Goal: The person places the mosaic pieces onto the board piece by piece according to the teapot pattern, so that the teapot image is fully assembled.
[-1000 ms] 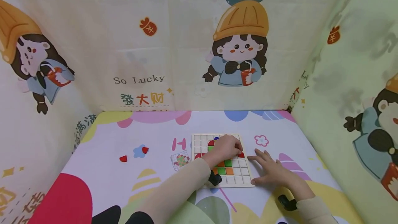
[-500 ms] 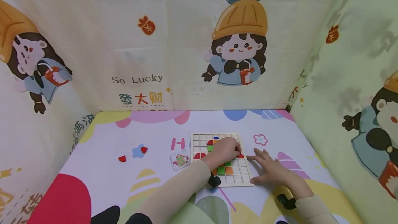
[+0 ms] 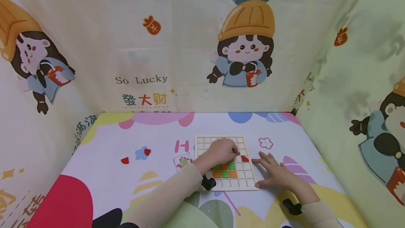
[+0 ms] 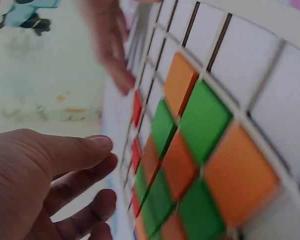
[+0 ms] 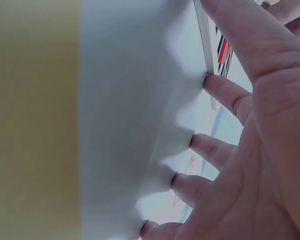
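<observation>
A wooden grid board lies on the table, with several green and orange square tiles set in its cells. My left hand is over the board, its fingers loosely bent; in the left wrist view, nothing shows between thumb and fingertips. That hand hides part of the pattern. A red rounded tile sits in a cell by the board's right edge, just right of my left fingertips. My right hand rests spread on the table, its thumb and index finger touching the board's right edge.
Two loose red rounded tiles, one nearer and one farther, lie left of the board. A pattern card lies beside the board's left edge, partly covered by the left sleeve. Printed cloth walls surround the table.
My left hand has moved left, away from the red tile at the board's right edge, which now shows fully. The right hand has stayed in place.
</observation>
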Available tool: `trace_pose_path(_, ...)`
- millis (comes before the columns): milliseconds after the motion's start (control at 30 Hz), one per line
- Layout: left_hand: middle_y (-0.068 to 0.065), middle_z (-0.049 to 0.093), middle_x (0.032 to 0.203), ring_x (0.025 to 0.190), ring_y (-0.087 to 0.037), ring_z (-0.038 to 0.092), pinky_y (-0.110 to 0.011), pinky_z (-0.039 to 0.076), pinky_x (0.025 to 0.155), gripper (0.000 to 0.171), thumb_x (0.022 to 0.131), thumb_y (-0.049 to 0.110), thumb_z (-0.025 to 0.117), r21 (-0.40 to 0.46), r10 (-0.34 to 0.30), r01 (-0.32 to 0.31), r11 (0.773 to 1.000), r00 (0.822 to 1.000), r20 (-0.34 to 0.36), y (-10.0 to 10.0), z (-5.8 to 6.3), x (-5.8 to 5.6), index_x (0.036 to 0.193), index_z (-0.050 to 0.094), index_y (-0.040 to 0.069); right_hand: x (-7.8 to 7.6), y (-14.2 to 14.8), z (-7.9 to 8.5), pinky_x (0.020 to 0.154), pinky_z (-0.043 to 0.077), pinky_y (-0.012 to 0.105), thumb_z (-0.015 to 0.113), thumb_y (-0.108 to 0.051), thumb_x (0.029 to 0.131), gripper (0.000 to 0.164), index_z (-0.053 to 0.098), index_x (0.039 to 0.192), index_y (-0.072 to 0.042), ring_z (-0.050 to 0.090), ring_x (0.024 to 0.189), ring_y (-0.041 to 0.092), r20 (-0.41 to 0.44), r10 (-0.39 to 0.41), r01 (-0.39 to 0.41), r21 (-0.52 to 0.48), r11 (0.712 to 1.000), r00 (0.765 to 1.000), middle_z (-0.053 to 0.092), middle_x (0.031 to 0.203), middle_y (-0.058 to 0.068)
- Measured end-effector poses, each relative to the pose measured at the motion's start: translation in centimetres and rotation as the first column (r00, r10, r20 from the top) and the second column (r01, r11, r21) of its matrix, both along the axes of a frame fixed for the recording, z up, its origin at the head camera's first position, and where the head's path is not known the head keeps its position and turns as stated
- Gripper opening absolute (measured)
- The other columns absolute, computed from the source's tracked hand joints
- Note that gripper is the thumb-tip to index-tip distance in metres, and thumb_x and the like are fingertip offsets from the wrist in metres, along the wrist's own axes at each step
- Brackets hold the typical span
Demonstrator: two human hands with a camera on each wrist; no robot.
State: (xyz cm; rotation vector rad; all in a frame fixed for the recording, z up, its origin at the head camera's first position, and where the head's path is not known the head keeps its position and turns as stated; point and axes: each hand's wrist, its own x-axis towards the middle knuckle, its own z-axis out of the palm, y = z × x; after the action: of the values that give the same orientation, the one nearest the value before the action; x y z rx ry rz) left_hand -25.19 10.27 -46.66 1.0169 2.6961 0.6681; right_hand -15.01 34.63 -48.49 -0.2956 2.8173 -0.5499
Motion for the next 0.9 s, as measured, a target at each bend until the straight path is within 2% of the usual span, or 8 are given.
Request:
trace_pose_path(233,0.008,0.076,0.107,0.096,-0.013,0.063,-0.031,0.053,0.081,0.013,0.096,0.025,0.072,-0.010,0.095,-0.095,0.995,0.995,0.038,-6.7,1.4,-1.0,0.105,0.082,0.022,-0.1,-0.2,0.1,0.100,0.018,0.089,0.088,-0.056,0.071,0.091,0.053,0.148,-0.022,0.017,0.149,0.062,-0.001,-0.006,0.006,0.019,1.000,1.000,0.028,0.165,0.025)
trace_pose_path(333,0.005,0.077,0.108,0.103,-0.016,0.066,-0.036,0.055,0.084,0.014,0.096,0.023,0.073,-0.024,0.146,-0.146,0.989,0.989,0.019,-9.8,2.2,-1.4,0.106,0.082,0.020,-0.1,-0.2,0.1,0.100,0.019,0.089,0.087,-0.056,0.071,0.092,0.053,0.148,-0.022,0.017,0.148,0.062,-0.003,-0.003,0.003,0.022,1.000,1.000,0.028,0.165,0.026)
trace_pose_path(500,0.004,0.077,0.103,0.094,-0.016,0.066,-0.037,0.056,0.081,0.013,0.095,0.018,0.073,-0.057,0.208,-0.208,0.976,0.978,-0.005,-14.0,3.0,-1.8,0.105,0.081,0.017,0.0,0.0,0.0,0.099,0.019,0.090,0.087,-0.057,0.070,0.092,0.053,0.148,-0.022,0.018,0.148,0.063,-0.012,-0.004,0.004,0.029,1.000,1.000,0.029,0.165,0.026)
trace_pose_path(567,0.002,0.075,0.105,0.090,-0.017,0.064,-0.038,0.056,0.081,0.015,0.094,0.016,0.072,-0.089,0.239,-0.240,0.967,0.971,-0.020,-15.5,3.0,-2.1,0.107,0.080,0.016,0.0,0.0,0.0,0.098,0.019,0.090,0.087,-0.057,0.071,0.092,0.053,0.148,-0.021,0.019,0.147,0.063,-0.019,0.003,-0.002,0.028,1.000,1.000,0.029,0.165,0.027)
trace_pose_path(700,-0.007,0.069,0.121,0.107,-0.026,0.063,-0.045,0.056,0.092,0.023,0.095,0.015,0.071,-0.189,0.265,-0.284,0.940,0.957,-0.121,-18.9,2.6,-2.9,0.118,0.076,0.015,0.1,-0.1,-0.1,0.097,0.020,0.091,0.086,-0.058,0.072,0.092,0.052,0.148,-0.020,0.018,0.146,0.066,-0.026,0.022,-0.022,0.018,1.000,0.999,0.028,0.164,0.028)
trace_pose_path(767,-0.011,0.065,0.127,0.115,-0.032,0.059,-0.050,0.054,0.097,0.029,0.095,0.016,0.072,-0.233,0.274,-0.303,0.924,0.950,-0.149,-20.7,2.3,-3.3,0.124,0.073,0.014,0.1,-0.1,-0.1,0.097,0.020,0.091,0.086,-0.058,0.072,0.092,0.052,0.148,-0.019,0.018,0.146,0.066,-0.023,0.022,-0.022,0.018,1.000,0.999,0.028,0.164,0.028)
trace_pose_path(900,-0.017,0.061,0.127,0.114,-0.037,0.058,-0.055,0.053,0.094,0.036,0.092,0.016,0.075,-0.301,0.322,-0.338,0.892,0.941,-0.103,-24.0,1.8,-3.6,0.127,0.070,0.011,0.0,-0.3,0.0,0.097,0.020,0.091,0.087,-0.057,0.071,0.093,0.052,0.148,-0.020,0.018,0.147,0.065,-0.023,0.021,-0.021,0.030,0.999,1.000,0.028,0.164,0.028)
